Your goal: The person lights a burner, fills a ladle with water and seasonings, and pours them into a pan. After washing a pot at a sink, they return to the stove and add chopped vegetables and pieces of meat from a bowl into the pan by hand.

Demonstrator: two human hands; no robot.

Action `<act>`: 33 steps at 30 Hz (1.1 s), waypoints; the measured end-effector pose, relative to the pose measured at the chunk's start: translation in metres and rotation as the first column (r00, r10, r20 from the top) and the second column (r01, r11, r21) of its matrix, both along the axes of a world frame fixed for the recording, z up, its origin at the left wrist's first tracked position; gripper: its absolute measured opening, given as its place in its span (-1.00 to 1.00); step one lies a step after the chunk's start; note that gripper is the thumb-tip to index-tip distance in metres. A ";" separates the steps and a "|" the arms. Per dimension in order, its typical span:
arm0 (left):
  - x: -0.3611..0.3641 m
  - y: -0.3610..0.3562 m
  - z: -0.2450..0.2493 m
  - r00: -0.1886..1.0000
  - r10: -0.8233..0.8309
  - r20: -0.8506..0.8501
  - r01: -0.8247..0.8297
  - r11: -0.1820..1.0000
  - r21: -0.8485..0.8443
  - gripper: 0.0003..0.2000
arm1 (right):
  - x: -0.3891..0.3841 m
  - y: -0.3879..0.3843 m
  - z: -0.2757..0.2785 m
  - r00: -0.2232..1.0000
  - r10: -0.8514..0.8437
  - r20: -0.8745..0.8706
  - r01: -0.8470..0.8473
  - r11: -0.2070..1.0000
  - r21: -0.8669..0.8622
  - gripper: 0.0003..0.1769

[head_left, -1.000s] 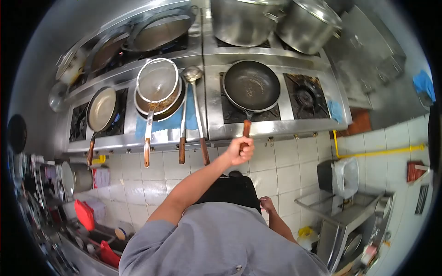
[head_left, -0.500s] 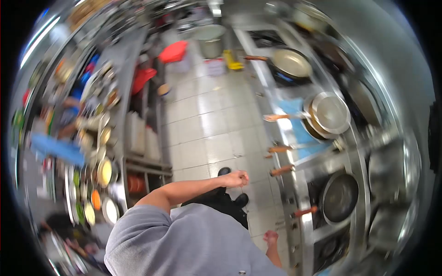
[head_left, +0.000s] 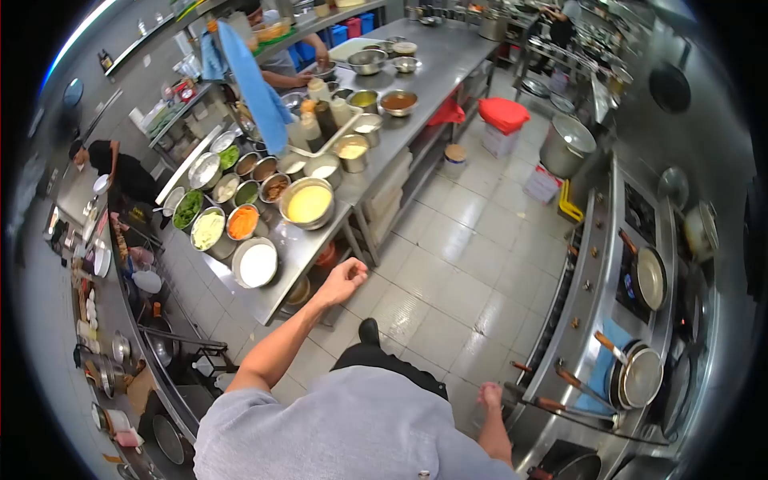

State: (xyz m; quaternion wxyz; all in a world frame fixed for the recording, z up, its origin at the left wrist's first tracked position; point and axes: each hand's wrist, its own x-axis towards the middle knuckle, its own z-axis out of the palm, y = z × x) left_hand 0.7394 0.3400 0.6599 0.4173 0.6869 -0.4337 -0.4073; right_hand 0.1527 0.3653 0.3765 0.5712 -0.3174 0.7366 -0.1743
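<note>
My left hand (head_left: 344,280) hangs in the air beside the corner of the steel prep counter (head_left: 322,238), its fingers loosely curled and no object showing in them. Nearest to it on the counter are a steel pot of white contents (head_left: 258,264) and a bowl of yellow liquid (head_left: 309,203). A bowl of shredded orange food (head_left: 242,222) sits just behind. Low on the right, my right hand (head_left: 490,395) swings near the stove's front edge; its fingers look curled in, with nothing visible in them. Close by are long pan handles (head_left: 552,405).
Stacked pans (head_left: 642,376) and a frying pan (head_left: 650,278) rest on the stove at right. A large pot (head_left: 567,146), a red lid (head_left: 504,116) and a yellow object (head_left: 570,202) stand along the tiled floor (head_left: 448,264). Two co-workers (head_left: 120,172) (head_left: 292,72) are at left and behind the counter.
My view has swung left, so the counter with its bowls now fills the middle left and the stove sits farther right. Both hands stay without a visible object. The picture is sharper.
</note>
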 end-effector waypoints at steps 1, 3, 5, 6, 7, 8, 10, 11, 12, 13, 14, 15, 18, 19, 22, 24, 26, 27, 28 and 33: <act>0.022 0.003 0.011 0.998 0.062 -0.004 -0.062 0.998 0.000 -0.81 | 0.014 -0.022 0.006 1.000 0.011 -0.029 -0.012 1.000 -0.026 -0.85; 0.072 0.002 0.018 0.984 0.158 -0.075 -0.162 0.986 -0.044 -0.80 | 0.049 -0.057 0.027 1.000 -0.009 -0.015 0.008 0.997 -0.077 -0.86; 0.127 -0.004 0.013 0.978 0.202 0.050 -0.195 0.973 -0.124 -0.78 | 0.095 -0.075 0.032 0.999 -0.030 0.021 0.033 0.993 -0.114 -0.87; 0.157 -0.010 0.004 0.975 0.205 0.087 -0.188 0.966 -0.176 -0.77 | 0.117 -0.083 0.029 0.998 -0.034 0.045 0.039 0.991 -0.129 -0.87; 0.179 -0.014 0.010 0.969 0.215 0.121 -0.185 0.958 -0.220 -0.77 | 0.137 -0.087 0.030 0.997 -0.031 0.065 0.040 0.990 -0.138 -0.87; 0.200 -0.017 0.016 0.950 0.255 0.180 -0.213 0.952 -0.221 -0.77 | 0.160 -0.085 0.028 0.998 -0.001 0.059 0.008 0.993 -0.114 -0.85; 0.234 -0.025 0.040 0.931 0.323 0.169 -0.278 0.929 -0.244 -0.76 | 0.202 -0.074 0.027 0.990 0.140 0.035 -0.137 0.988 -0.077 -0.84; 0.254 -0.031 0.051 0.921 0.345 0.181 -0.293 0.920 -0.262 -0.77 | 0.225 -0.066 0.035 0.982 0.188 0.011 -0.187 0.982 -0.037 -0.84; 0.277 -0.040 0.056 0.922 0.363 0.135 -0.293 0.882 -0.368 -0.78 | 0.243 -0.060 0.043 0.972 0.234 -0.014 -0.234 0.972 0.005 -0.84; 0.300 -0.050 0.060 0.924 0.373 0.086 -0.293 0.833 -0.468 -0.78 | 0.251 -0.054 0.033 0.943 0.329 -0.044 -0.331 0.943 -0.032 -0.83; 0.317 -0.056 0.077 0.883 0.446 0.149 -0.330 0.814 -0.478 -0.78 | 0.253 -0.047 0.026 0.904 0.421 -0.080 -0.426 0.903 -0.062 -0.81; 0.335 -0.061 0.094 0.832 0.514 0.209 -0.367 0.792 -0.488 -0.77 | 0.244 -0.042 0.013 0.887 0.457 -0.058 -0.461 0.884 -0.075 -0.81; 0.391 -0.086 0.119 0.780 0.623 0.064 -0.486 0.667 -0.564 -0.72 | 0.236 -0.049 -0.003 0.851 0.524 -0.043 -0.524 0.851 -0.007 -0.79; 0.402 -0.092 0.131 0.754 0.656 0.046 -0.520 0.638 -0.568 -0.70 | 0.235 -0.053 0.007 0.851 0.520 -0.079 -0.513 0.853 0.094 -0.79; 0.435 -0.112 0.147 0.760 0.649 -0.048 -0.552 0.604 -0.575 -0.67 | 0.242 -0.078 0.030 0.916 0.395 -0.075 -0.372 0.903 0.214 -0.77; 0.449 -0.128 0.153 0.739 0.666 -0.103 -0.590 0.565 -0.578 -0.62 | 0.243 -0.103 0.036 0.957 0.287 -0.043 -0.276 0.947 0.167 -0.80; 0.477 -0.145 0.146 0.658 0.752 -0.034 -0.650 0.544 -0.530 -0.56 | 0.244 -0.124 0.030 0.979 0.202 -0.013 -0.201 0.978 0.049 -0.85; 0.486 -0.152 0.145 0.618 0.786 0.006 -0.681 0.540 -0.495 -0.54 | 0.245 -0.131 0.030 0.978 0.207 -0.007 -0.207 0.978 0.019 -0.85; 0.500 -0.158 0.139 0.633 0.772 0.058 -0.679 0.590 -0.437 -0.49 | 0.253 -0.139 0.037 0.978 0.209 -0.001 -0.209 0.978 -0.011 -0.84; 0.528 -0.173 0.127 0.756 0.648 0.088 -0.546 0.700 -0.461 -0.77 | 0.291 -0.134 0.088 0.977 0.212 -0.032 -0.214 0.974 -0.076 -0.83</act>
